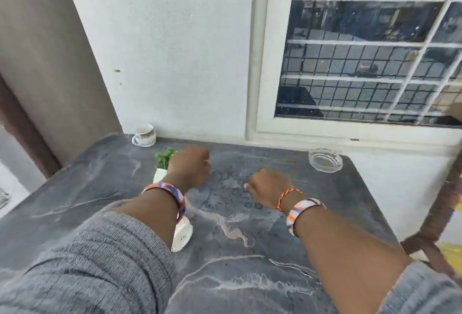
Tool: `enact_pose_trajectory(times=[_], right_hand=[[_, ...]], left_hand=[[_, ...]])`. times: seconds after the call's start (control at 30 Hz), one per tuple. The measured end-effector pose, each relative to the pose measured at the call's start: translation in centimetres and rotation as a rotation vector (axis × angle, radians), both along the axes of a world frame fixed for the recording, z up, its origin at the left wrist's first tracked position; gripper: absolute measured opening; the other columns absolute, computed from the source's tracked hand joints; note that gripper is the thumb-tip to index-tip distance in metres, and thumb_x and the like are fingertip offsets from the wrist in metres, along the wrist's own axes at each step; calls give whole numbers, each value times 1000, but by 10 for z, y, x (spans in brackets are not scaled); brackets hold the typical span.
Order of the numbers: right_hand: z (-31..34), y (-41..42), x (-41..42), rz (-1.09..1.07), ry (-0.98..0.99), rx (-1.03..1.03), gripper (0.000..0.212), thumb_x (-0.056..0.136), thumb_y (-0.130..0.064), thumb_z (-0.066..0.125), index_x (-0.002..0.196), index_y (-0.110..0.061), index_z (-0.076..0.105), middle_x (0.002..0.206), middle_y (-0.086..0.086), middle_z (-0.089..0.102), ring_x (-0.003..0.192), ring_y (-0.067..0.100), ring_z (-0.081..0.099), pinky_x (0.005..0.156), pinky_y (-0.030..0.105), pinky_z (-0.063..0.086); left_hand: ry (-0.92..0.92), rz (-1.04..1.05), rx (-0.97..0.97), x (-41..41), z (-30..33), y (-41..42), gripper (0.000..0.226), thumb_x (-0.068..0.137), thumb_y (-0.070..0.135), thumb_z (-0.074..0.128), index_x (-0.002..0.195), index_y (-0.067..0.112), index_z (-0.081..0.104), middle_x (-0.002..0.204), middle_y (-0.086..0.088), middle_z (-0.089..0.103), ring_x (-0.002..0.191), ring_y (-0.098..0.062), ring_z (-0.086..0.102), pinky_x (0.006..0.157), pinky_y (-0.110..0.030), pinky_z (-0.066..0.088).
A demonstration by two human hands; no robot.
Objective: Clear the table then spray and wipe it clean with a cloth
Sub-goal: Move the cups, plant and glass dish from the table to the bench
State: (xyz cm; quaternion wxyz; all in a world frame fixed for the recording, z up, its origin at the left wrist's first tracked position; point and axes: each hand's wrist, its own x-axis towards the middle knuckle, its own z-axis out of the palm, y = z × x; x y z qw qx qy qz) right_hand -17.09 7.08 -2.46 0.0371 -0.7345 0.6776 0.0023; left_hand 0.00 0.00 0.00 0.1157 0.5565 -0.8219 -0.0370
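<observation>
Overhead, both hands are held above the dark marbled counter [250, 251]. The left hand [191, 167] and right hand [268, 186] are curled, each grip pressed together on nothing. A cup [144, 135] sits at the far left corner, a glass ashtray [325, 160] far right, a small plant [163, 161] beside the left hand.

Domestic setting, apparently a home balcony or room corner. Evidence: dark marble-patterned table [250, 238] set against a white plastered wall [162, 51]; white-framed window [265, 63] fitted with grille and mesh; teacup [144, 135], glass ashtray [325, 160] and small potted plant [163, 161] on the table.
</observation>
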Motion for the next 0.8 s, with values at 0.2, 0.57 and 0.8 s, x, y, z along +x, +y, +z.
enact_pose_trajectory(times=[0.2,0.57,0.8], right_hand=[[-22,-24,43,74,-80,31,40,100,-36,36,96,-8,63,105,19,67,101,35,63,79,36,48],[-79,-81,142,-298,-716,809,24,101,-29,41,98,-6,45,94,-9,39,99,10,49,57,-6,40],[-31,-106,125,-9,-73,844,45,105,-15,12,147,0,18,148,-4,25,124,14,44,93,2,37]], left_hand=[[94,267,118,61,-27,-14,31,87,27,52,114,13,58,123,-12,59,116,-34,54,91,-42,46],[212,374,219,130,-62,-81,32,88,25,56,105,-1,63,116,-27,61,109,-42,56,89,-42,47],[366,405,132,143,-64,-150,57,87,23,58,134,0,36,137,-29,35,125,-41,41,104,-42,35]])
